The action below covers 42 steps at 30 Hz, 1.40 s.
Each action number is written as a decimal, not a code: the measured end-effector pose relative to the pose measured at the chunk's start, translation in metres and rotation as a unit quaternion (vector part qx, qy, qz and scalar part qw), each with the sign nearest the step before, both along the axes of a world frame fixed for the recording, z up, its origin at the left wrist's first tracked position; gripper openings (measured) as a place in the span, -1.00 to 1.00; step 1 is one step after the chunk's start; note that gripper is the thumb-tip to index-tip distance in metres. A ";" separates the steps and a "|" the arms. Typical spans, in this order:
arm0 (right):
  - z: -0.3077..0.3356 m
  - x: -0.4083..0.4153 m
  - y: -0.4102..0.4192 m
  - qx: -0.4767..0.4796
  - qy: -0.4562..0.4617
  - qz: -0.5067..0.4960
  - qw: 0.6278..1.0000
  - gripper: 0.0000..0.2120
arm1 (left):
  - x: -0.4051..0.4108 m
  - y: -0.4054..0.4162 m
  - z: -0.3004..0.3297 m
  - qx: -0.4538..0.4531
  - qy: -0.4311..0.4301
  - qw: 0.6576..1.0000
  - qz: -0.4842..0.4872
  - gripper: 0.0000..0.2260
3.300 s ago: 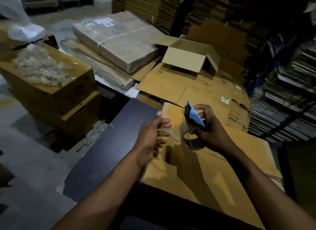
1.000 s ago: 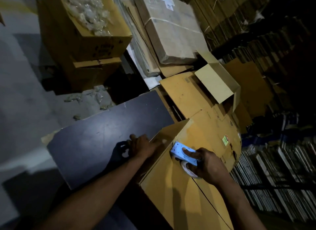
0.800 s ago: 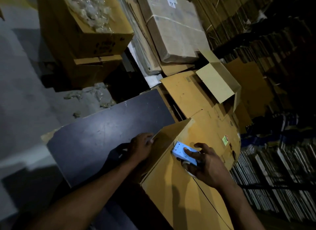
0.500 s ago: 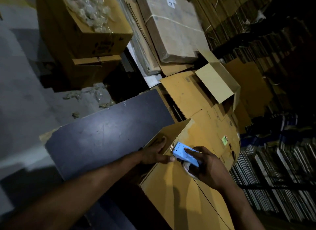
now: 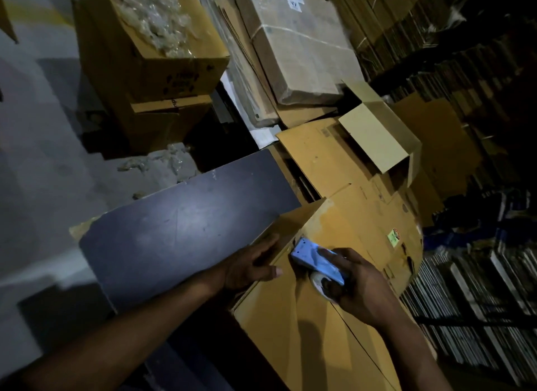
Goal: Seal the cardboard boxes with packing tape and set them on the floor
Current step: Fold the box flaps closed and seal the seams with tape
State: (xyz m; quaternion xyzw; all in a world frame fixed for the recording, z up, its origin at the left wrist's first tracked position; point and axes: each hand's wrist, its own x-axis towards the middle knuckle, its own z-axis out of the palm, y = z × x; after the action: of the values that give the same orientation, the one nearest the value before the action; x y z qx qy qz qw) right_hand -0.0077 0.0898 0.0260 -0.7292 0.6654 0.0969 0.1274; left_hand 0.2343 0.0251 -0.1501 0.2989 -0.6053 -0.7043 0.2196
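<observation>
The right hand [image 5: 360,286] gripped a blue tape dispenser [image 5: 316,262] against the cardboard box [image 5: 290,332]. The left hand [image 5: 250,267] lay flat, fingers straight, on the box's side.

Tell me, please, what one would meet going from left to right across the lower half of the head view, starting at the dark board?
dark board → left hand, resting on the box edge → blue tape dispenser → right hand, gripping the dispenser → green sticker on the cardboard box → stacked flat cardboard at far right.

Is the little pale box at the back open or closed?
Open. The small pale box has its flaps spread outward, and its dark inside shows.
</observation>
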 end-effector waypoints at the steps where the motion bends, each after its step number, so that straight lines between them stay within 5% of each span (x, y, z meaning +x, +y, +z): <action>1: 0.000 0.003 -0.001 0.003 0.004 -0.001 1.000 -0.34 | -0.003 -0.004 0.010 -0.031 0.004 0.999 0.009 -0.07; 4: 0.002 0.007 -0.003 0.010 0.058 0.015 0.998 -0.44 | -0.021 -0.014 0.043 -0.215 -0.079 0.972 -0.052 0.02; 7: 0.014 0.000 -0.002 0.060 0.073 0.031 0.995 -0.44 | -0.030 -0.020 0.052 -0.374 -0.201 0.897 -0.122 0.05; 12: 0.037 -0.015 0.010 0.065 0.078 0.034 0.994 -0.44 | -0.030 -0.022 0.062 -0.474 -0.319 0.804 -0.165 0.01; 17: 0.047 -0.054 0.055 0.079 0.068 -0.067 0.992 -0.49 | -0.030 -0.022 0.068 -0.502 -0.357 0.766 -0.183 0.01; 21: 0.054 -0.069 0.098 0.077 0.050 -0.111 0.990 -0.86 | -0.032 -0.022 0.067 -0.524 -0.380 0.738 -0.193 0.00; 24: 0.039 -0.071 0.105 0.065 0.102 -0.065 0.991 -0.61 | -0.034 -0.021 0.073 -0.534 -0.401 0.718 -0.198 0.01; 29: 0.027 -0.058 0.106 0.040 0.069 -0.088 0.993 -0.55 | -0.041 -0.007 0.090 -0.595 -0.406 0.665 -0.196 0.05; 34: 0.018 -0.063 0.108 0.039 0.029 -0.076 0.996 -0.68 | -0.069 0.028 0.090 -0.589 -0.393 0.656 -0.259 0.10; 42: 0.012 -0.060 0.091 0.090 0.033 -0.084 0.992 -0.56 | -0.053 0.011 0.088 -0.613 -0.375 0.639 -0.274 0.01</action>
State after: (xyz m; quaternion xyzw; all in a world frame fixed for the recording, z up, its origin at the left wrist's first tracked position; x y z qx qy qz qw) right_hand -0.0672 0.1806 0.0380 -0.6527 0.7166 0.1692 0.1784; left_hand 0.1809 0.0363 -0.0616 0.1553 -0.9827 -0.0274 -0.0966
